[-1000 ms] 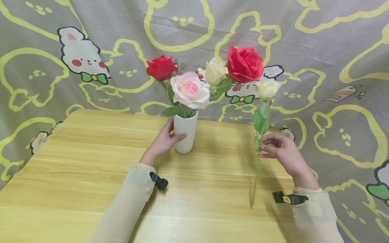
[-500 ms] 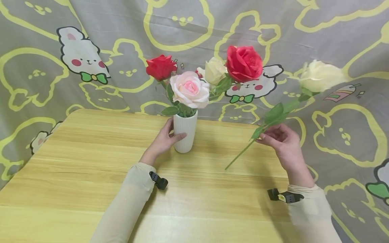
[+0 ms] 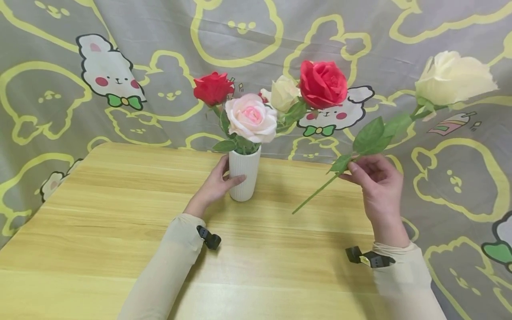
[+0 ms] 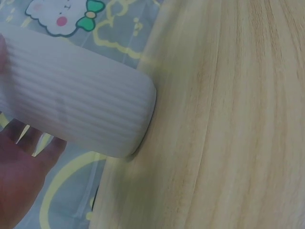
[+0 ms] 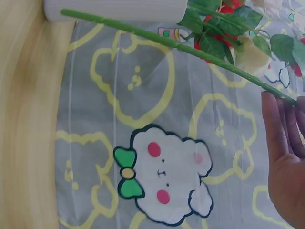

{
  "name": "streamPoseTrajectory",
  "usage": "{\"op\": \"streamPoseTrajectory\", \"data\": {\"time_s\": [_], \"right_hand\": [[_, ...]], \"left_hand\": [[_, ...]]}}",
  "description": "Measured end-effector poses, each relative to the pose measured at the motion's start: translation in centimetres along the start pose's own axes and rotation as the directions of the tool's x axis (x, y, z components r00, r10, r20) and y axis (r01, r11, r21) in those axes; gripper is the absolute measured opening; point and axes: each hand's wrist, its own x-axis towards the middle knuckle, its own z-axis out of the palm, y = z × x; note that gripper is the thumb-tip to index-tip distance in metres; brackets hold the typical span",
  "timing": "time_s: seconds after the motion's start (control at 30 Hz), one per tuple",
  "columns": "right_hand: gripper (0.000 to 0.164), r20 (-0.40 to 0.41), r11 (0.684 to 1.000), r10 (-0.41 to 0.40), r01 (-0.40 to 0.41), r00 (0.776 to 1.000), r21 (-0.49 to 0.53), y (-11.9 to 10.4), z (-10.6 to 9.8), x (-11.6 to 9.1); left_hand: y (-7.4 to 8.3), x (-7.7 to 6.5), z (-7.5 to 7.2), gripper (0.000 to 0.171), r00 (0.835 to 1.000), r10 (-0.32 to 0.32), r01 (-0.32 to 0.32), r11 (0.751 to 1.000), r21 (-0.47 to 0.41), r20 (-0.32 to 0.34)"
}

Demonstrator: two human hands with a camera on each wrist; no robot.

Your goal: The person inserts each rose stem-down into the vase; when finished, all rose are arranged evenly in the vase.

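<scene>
A white ribbed vase [image 3: 245, 175] stands upright on the table, and my left hand [image 3: 216, 181] grips its side, thumb across the front. In the left wrist view the base of the vase [image 4: 109, 105] rests on the wood. Out of its mouth rise a pink rose [image 3: 251, 116], two large red roses, one at left [image 3: 213, 88] and one at right [image 3: 323, 84], and a cream rose [image 3: 283, 94]. My right hand [image 3: 380, 186] pinches the stem of another cream rose [image 3: 454, 80] above the table. That rose leans right, its stem's cut end [image 5: 71, 13] pointing down toward the vase.
The wooden table [image 3: 120, 249] ends at the back against a grey curtain [image 3: 168, 26] printed with yellow outlines and white rabbits. A black wrist camera is strapped on each sleeve, left [image 3: 209, 238] and right [image 3: 370, 258].
The right hand has tilted the cream rose from near upright to leaning right, bringing the bloom nearer and raising the stem's lower end toward the vase. The left hand has stayed on the vase.
</scene>
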Motion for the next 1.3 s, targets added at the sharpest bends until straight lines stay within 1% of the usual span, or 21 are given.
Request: {"op": "streamPoseTrajectory", "data": {"time_s": [0.03,0.1,0.2,0.3,0.4,0.47,0.53,0.6,0.73,0.87,0.97,1.07,1.3], "right_hand": [[0.012,-0.009,1.0,-0.015,0.015,1.0,0.005,0.0,0.3,0.0],[0.016,-0.026,0.996,-0.064,0.066,0.998,0.062,-0.1,0.9,0.1],[0.023,-0.064,0.973,-0.172,0.179,0.983,0.143,-0.3,2.1,0.5],[0.027,-0.115,0.932,-0.281,0.3,0.953,0.205,-0.7,3.7,0.9],[0.032,-0.156,0.897,-0.365,0.392,0.918,0.204,-1.4,5.4,1.3],[0.034,-0.168,0.886,-0.4,0.427,0.901,0.18,-1.9,6.4,1.5],[0.034,-0.172,0.883,-0.414,0.44,0.894,0.161,-2.2,7.3,1.7],[0.032,-0.164,0.887,-0.414,0.437,0.895,0.147,-2.3,7.9,1.8],[0.027,-0.137,0.902,-0.393,0.41,0.909,0.133,-2.3,8.6,2.0],[0.026,-0.107,0.916,-0.371,0.383,0.922,0.12,-2.2,8.7,2.2],[0.024,-0.086,0.922,-0.363,0.371,0.928,0.112,-2.2,8.8,2.3],[0.024,-0.083,0.922,-0.363,0.37,0.928,0.111,-2.2,8.9,2.5],[0.025,-0.103,0.917,-0.371,0.382,0.923,0.117,-2.5,9.8,2.8]], "left_hand": [[-0.5,0.2,0.0,0.081,1.0,0.002,-0.002,1.0,0.003,-0.002],[-0.8,0.2,0.0,0.081,1.0,0.01,-0.01,1.0,0.009,-0.007],[-1.0,0.3,0.0,0.08,1.0,0.021,-0.021,1.0,0.019,-0.018],[-1.0,0.2,0.1,0.079,0.999,0.027,-0.027,0.999,0.026,-0.025],[-1.0,0.2,0.1,0.078,0.999,0.028,-0.027,0.999,0.032,-0.03],[-1.0,0.2,0.1,0.078,0.999,0.029,-0.028,0.999,0.037,-0.033],[-1.1,0.2,0.0,0.079,0.999,0.027,-0.026,0.999,0.033,-0.033],[-1.1,0.2,0.0,0.079,0.999,0.029,-0.028,0.999,0.029,-0.033],[-1.2,0.2,0.0,0.079,0.999,0.03,-0.029,0.999,0.026,-0.032],[-1.1,0.3,0.1,0.078,0.999,0.032,-0.031,0.999,0.034,-0.033],[-1.1,0.3,0.1,0.078,0.999,0.031,-0.03,0.999,0.037,-0.037],[-1.1,0.3,0.0,0.078,0.999,0.025,-0.024,0.999,0.033,-0.036],[-1.0,0.2,0.0,0.08,1.0,0.002,-0.002,1.0,0.02,-0.02]]}}
